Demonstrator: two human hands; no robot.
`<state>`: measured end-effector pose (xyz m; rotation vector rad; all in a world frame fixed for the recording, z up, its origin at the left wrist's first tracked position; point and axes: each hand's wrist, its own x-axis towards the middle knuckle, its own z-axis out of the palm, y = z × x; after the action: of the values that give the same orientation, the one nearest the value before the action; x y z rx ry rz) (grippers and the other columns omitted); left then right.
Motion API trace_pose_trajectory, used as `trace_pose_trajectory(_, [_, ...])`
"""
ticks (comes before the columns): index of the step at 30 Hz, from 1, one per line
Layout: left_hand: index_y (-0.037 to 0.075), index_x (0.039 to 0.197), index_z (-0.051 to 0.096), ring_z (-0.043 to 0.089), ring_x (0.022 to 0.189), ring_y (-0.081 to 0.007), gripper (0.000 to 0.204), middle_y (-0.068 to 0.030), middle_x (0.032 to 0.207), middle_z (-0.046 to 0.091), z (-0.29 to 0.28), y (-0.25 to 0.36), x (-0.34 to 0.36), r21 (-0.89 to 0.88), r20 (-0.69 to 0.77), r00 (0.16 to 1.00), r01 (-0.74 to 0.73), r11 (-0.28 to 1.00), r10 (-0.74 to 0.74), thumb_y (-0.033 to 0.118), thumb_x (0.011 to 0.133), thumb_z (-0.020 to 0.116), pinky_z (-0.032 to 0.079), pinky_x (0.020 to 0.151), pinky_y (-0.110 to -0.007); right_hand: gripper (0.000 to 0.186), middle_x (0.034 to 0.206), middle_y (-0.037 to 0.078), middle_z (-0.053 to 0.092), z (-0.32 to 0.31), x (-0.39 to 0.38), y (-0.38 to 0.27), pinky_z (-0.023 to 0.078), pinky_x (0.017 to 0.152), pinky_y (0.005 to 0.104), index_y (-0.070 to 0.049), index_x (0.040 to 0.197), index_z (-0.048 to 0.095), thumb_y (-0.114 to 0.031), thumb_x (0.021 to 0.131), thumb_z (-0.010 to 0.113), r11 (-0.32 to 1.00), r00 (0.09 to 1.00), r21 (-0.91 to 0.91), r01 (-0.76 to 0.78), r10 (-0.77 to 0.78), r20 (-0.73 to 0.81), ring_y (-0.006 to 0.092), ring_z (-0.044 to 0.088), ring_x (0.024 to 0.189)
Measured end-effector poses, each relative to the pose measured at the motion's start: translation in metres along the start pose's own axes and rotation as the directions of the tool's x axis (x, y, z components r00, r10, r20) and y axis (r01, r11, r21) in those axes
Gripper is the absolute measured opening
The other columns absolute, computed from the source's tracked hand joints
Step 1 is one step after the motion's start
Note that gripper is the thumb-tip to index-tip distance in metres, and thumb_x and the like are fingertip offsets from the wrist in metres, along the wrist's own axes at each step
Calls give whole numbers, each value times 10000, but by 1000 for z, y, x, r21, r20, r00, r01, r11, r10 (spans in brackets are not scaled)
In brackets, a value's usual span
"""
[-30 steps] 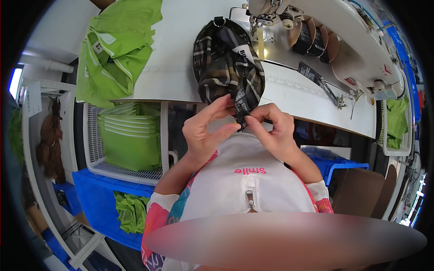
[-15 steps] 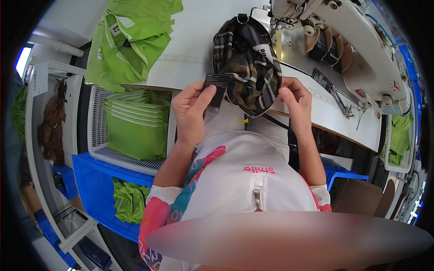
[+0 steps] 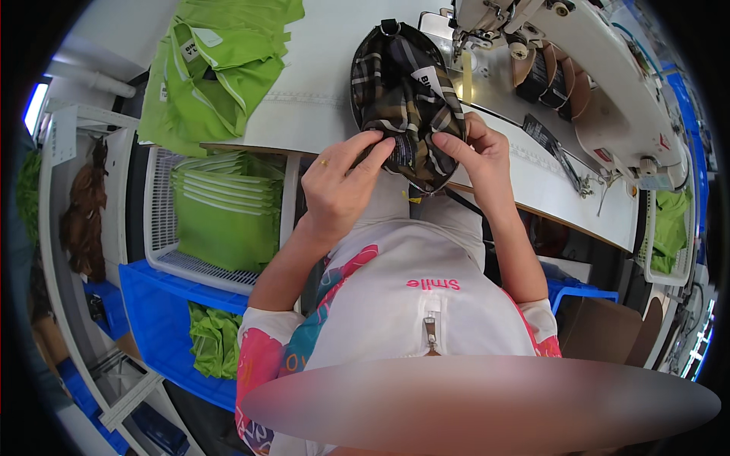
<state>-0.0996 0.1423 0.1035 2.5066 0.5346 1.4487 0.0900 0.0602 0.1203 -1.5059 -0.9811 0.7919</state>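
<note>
A plaid fabric pouch in dark olive, black and white, with a zipper round its rim and a white tag, hangs over the white table edge. My left hand has its fingertips pressed on the pouch's lower fabric, where a small dark label lies partly hidden. My right hand grips the pouch's right side, thumb on the front of the fabric and fingers behind it.
Green fabric pieces lie at upper left. A sewing machine stands at upper right, beside cardboard holders and metal tools. Below the table are a white basket of green pieces and a blue crate.
My left hand has moved rightward and turned over onto the pouch; the dark label it held out at the left is now against the fabric. My right hand has come slightly up and inward.
</note>
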Motion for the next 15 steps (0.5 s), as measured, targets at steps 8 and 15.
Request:
trace_pose_trajectory(8, [51, 971, 671, 620, 803, -203, 327, -54, 943, 633, 4, -6, 4, 56, 111, 989, -105, 993, 98, -33, 656, 686, 494, 741, -350, 106, 824, 24, 629, 9, -5, 4, 401, 783, 254, -1, 811, 662, -100, 780, 687, 971, 971, 28, 237, -236, -20, 121, 529, 853])
trace_pose_trajectory(15, [36, 934, 661, 624, 781, -194, 298, -50, 930, 638, 12, -13, -1, -12, 91, 988, -121, 993, 121, -3, 642, 708, 485, 802, -388, 177, 872, 11, 609, 16, -6, -7, 433, 665, 187, 21, 975, 587, -141, 908, 559, 938, 993, 334, 91, -110, 38, 38, 517, 745])
